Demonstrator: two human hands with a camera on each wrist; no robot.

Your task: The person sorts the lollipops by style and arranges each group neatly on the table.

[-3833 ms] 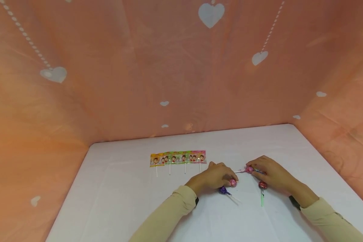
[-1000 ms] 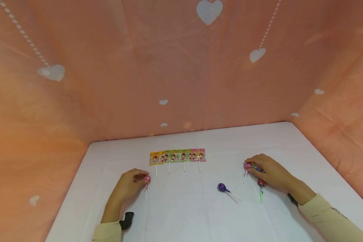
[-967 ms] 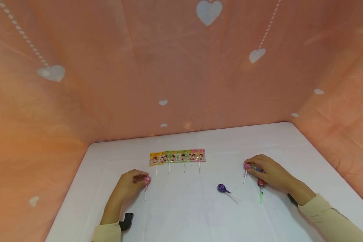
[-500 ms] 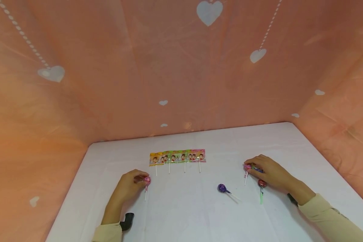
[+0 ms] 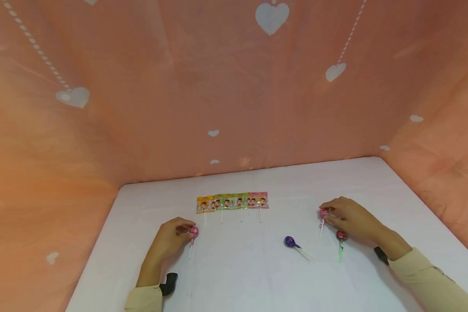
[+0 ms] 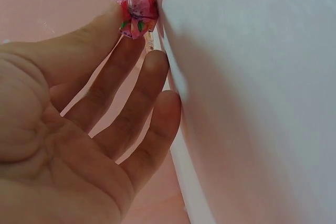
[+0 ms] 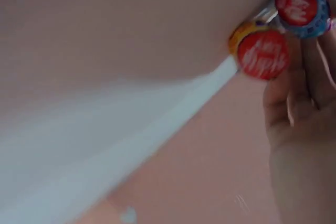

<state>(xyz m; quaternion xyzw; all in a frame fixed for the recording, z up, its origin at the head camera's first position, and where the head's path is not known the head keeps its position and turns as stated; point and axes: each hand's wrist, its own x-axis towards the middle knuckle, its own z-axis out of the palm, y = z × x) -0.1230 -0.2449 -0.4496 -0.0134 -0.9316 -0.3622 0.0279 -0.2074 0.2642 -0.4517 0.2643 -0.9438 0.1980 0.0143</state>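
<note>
On the left of the table, my left hand (image 5: 172, 237) pinches the head of a pink-wrapped lollipop (image 5: 193, 231); its white stick points toward me. The left wrist view shows the pink wrapper (image 6: 139, 11) at thumb and forefinger, other fingers loosely bent. At the right, my right hand (image 5: 352, 220) pinches another pink lollipop (image 5: 323, 213) by its head. Beneath that hand, a blue-wrapped lollipop (image 7: 303, 10) is mostly hidden in the head view. A red lollipop (image 5: 341, 235) with a green stick lies just in front of the right hand. Between the hands lies a purple lollipop (image 5: 290, 242), stick slanting right.
Several flat-packet lollipops form an overlapping row, from a yellow packet (image 5: 205, 204) through green ones (image 5: 229, 202) to a pink packet (image 5: 261, 200). They lie on a white table (image 5: 234, 277). A pink curtain with white hearts (image 5: 234, 95) encloses its back and sides.
Since the oldest frame, my left hand has carried its pink lollipop from mid-right to the left. The right-hand pink lollipop's stick has swung from pointing left to pointing toward me. Lately both hands barely move.
</note>
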